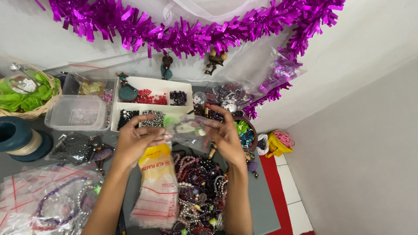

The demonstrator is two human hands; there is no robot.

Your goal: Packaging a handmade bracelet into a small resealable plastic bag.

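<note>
Both my hands hold a small clear plastic zip bag point(188, 129) between them, above the grey table. My left hand point(137, 141) pinches its left edge and my right hand point(226, 132) grips its right edge. Inside the bag sits something with green, dark and pale parts, too blurred to name. Under my hands lies a stack of clear zip bags with red seal lines point(156, 191), topped by a yellow label. Right of the stack is a heap of beaded bracelets point(201, 187) in purple, pink and silver.
A white divided tray point(152, 87) holds red, purple, black and silver beads. Also here: a clear plastic tub point(76, 113), a wicker basket with green fabric point(30, 93), a blue spool point(19, 139), bagged bracelets point(48, 200), purple tinsel point(183, 32) on the wall, and a yellow bag point(276, 146).
</note>
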